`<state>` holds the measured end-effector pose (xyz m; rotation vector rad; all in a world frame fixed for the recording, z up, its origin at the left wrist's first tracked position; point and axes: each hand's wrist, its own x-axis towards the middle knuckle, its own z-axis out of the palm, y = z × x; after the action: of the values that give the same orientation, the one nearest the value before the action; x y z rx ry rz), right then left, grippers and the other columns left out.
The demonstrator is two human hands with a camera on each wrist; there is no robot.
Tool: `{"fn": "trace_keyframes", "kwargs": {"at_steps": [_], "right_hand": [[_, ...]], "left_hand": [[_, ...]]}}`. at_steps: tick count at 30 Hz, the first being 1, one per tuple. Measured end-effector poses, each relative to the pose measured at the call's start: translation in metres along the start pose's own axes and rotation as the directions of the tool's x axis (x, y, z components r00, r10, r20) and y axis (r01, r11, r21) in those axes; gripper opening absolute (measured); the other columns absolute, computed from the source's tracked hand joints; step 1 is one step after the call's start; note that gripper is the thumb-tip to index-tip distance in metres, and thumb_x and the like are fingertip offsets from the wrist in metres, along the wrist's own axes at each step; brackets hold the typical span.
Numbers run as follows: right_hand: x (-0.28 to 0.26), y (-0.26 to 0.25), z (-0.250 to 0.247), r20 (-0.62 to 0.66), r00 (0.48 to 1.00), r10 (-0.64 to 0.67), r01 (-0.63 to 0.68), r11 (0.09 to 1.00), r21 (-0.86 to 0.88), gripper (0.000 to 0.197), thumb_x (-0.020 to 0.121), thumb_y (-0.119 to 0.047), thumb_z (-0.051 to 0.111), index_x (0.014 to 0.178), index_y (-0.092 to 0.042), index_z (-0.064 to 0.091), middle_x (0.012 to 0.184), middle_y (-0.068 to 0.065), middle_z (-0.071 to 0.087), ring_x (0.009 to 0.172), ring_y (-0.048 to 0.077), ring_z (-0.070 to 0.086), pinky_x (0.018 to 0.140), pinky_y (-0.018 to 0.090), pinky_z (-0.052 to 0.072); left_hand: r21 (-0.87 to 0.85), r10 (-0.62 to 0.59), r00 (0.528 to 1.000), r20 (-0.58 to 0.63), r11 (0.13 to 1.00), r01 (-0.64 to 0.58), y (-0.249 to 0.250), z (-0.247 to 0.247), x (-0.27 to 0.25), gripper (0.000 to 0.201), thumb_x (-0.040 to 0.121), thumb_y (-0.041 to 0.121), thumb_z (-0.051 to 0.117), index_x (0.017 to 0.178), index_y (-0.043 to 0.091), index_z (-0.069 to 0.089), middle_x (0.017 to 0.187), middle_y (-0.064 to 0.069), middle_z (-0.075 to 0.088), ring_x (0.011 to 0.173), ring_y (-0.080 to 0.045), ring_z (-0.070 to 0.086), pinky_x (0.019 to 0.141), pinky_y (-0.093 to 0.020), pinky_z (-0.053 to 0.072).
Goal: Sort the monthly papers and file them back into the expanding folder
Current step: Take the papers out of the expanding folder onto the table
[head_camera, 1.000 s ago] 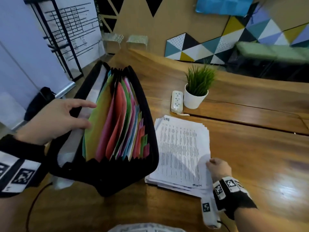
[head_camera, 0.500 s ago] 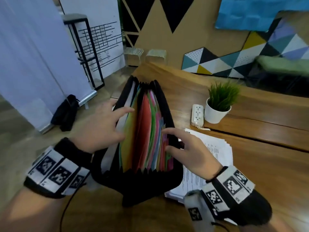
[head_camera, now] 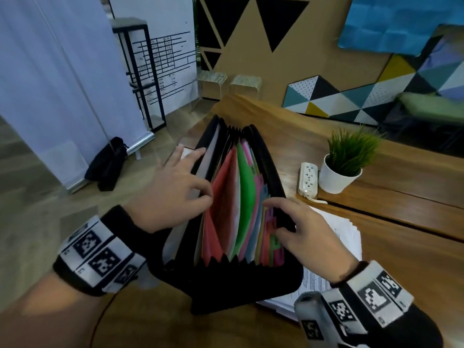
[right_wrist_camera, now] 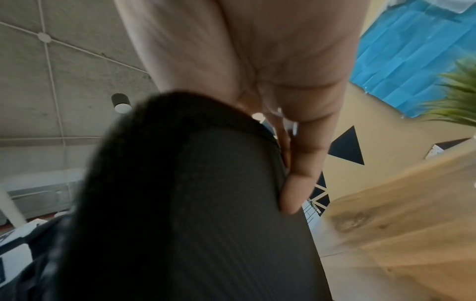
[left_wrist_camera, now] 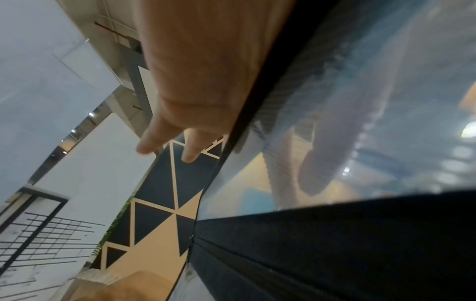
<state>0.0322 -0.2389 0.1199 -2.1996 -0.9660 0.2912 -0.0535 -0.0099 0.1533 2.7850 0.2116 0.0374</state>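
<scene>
Upright, black expanding folder fanned open, coloured dividers showing

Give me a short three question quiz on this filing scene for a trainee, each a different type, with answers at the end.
1. True or false: the folder stands open on the table.
2. Where does the paper stack lie? A) inside the folder B) on the table beside the folder, under the right hand C) on the floor
3. Fill in: the left hand has its grip on the folder's ____ wall.

Key: 1 true; 2 B; 3 left
</scene>
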Motion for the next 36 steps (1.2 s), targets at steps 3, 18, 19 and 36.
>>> {"fn": "trace_keyframes", "kwargs": {"at_steps": [3, 18, 19, 36], "right_hand": [[0.005, -0.006, -0.001, -0.027, 0.999, -0.026, 0.021, 0.988, -0.154, 0.046, 0.078, -0.001, 0.058, 0.117, -0.025, 0.06, 0.129, 0.003, 0.04, 0.121, 0.02, 0.04, 0.094, 0.01, 0.03], [0.045, -0.056, 0.007, 0.242, 0.964, 0.107, 0.1, 0.701, -0.706, 0.044, 0.096, -0.053, 0.025, 0.125, -0.033, 0.051, 0.116, 0.005, 0.05, 0.11, 0.026, 0.039, 0.092, 0.039, 0.03], [0.047, -0.054, 0.009, 0.209, 0.964, 0.166, 0.044, 0.673, -0.738, 0.046, 0.095, -0.055, 0.025, 0.125, -0.031, 0.051, 0.119, 0.006, 0.049, 0.113, 0.027, 0.039, 0.093, 0.04, 0.03], [0.066, -0.003, 0.032, 0.041, 0.877, 0.478, -0.336, 0.673, -0.659, 0.037, 0.087, -0.04, 0.059, 0.115, -0.017, 0.063, 0.123, 0.003, 0.053, 0.116, 0.022, 0.044, 0.096, 0.032, 0.035]], "left_hand": [[-0.177, -0.1, 0.995, -0.013, 0.979, 0.096, -0.001, 0.004, -0.004, 0.007, 0.08, 0.051, 0.065, 0.075, 0.046, 0.066, 0.16, 0.006, -0.001, 0.146, -0.025, -0.01, 0.116, -0.045, 0.003], [-0.386, -0.268, 0.963, -0.012, 0.89, 0.243, 0.015, 0.004, 0.003, 0.036, 0.077, 0.005, 0.067, 0.104, 0.028, 0.07, 0.079, 0.02, 0.056, 0.052, 0.013, 0.054, 0.048, -0.003, 0.038], [-0.402, -0.266, 0.964, -0.016, 0.884, 0.238, 0.017, 0.004, 0.003, 0.037, 0.077, 0.005, 0.067, 0.106, 0.028, 0.07, 0.077, 0.021, 0.055, 0.05, 0.013, 0.053, 0.047, -0.002, 0.036], [-0.554, -0.233, 0.973, 0.002, 0.809, 0.195, 0.032, 0.03, 0.017, 0.048, 0.069, 0.001, 0.067, 0.107, 0.031, 0.071, 0.097, 0.002, 0.072, 0.071, -0.033, 0.068, 0.068, -0.045, 0.058]]}}
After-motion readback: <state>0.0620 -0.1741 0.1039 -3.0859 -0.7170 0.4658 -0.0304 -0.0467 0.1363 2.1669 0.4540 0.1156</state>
